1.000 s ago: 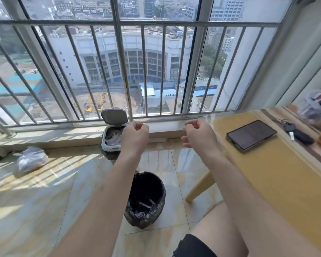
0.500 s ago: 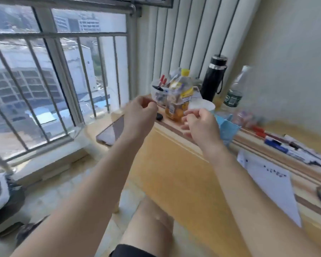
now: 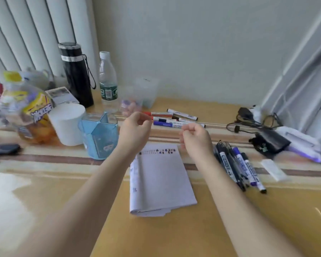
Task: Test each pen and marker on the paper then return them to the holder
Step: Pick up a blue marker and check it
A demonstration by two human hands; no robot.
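Observation:
A white paper pad [image 3: 159, 182] with small ink marks along its top lies in the middle of the wooden table [image 3: 267, 229]. Left of it stands a light-blue pen holder [image 3: 100, 138], which looks empty. Several whiteboard markers [image 3: 174, 117] lie in a row behind the pad. A bundle of dark pens and markers [image 3: 237, 166] lies to the right of the pad. My left hand [image 3: 135, 130] hovers above the pad's top left corner, fingers loosely curled, nothing in it. My right hand [image 3: 196, 138] hovers above the top right corner, also curled and empty.
At the left stand a white cup [image 3: 67, 125], a snack jar [image 3: 28, 112], a black flask [image 3: 76, 75] and a water bottle [image 3: 107, 80]. Clear boxes [image 3: 146, 91] sit at the wall. Black cables [image 3: 252, 119], a pouch [image 3: 271, 141] and an eraser [image 3: 272, 169] are at right.
The view has swung from the window and floor bins to the table. Both hands keep the same curled pose out in front and now hang over the paper.

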